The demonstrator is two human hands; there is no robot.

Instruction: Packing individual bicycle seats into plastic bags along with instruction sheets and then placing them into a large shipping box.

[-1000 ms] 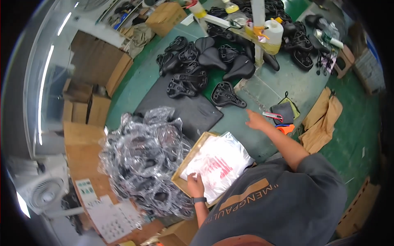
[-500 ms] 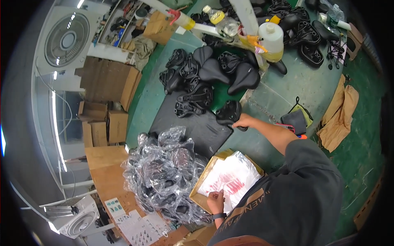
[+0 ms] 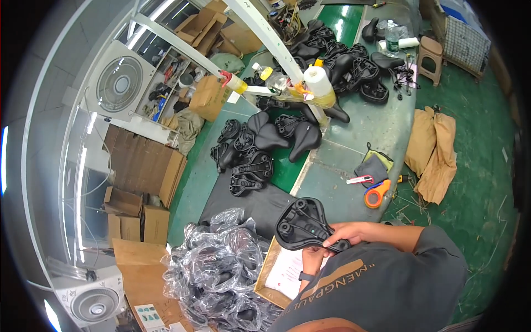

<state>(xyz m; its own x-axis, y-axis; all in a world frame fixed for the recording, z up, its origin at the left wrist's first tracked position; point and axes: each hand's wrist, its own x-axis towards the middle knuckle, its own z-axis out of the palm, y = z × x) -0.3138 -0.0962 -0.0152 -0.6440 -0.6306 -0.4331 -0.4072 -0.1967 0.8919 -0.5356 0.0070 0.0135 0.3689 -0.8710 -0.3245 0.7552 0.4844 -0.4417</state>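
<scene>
A black bicycle saddle [image 3: 301, 224] is held underside up in front of my body, its wide end pointing away to the left. My right hand [image 3: 348, 233] grips it near the narrow nose, thumb on top. Just below the saddle's edge is my left hand [image 3: 313, 259], with a dark band on the wrist. Its fingers are partly hidden by the saddle, so whether it grips anything is unclear. Under that hand stands an open carton [image 3: 268, 271] with white plastic bags [image 3: 285, 274] inside.
Plastic-wrapped saddles [image 3: 221, 271] are heaped left of the carton. Bare saddles [image 3: 271, 138] lie on the green table beyond a black mat [image 3: 243, 202]. Orange-handled scissors [image 3: 377, 195] and a red-and-white cutter [image 3: 360, 180] lie to the right. A white frame post [image 3: 265, 33] rises behind, near bottles.
My right hand has brought the saddle from the mat toward my body and turned it more face-on. My left hand has shifted right, up to the saddle. The view has swung too.
</scene>
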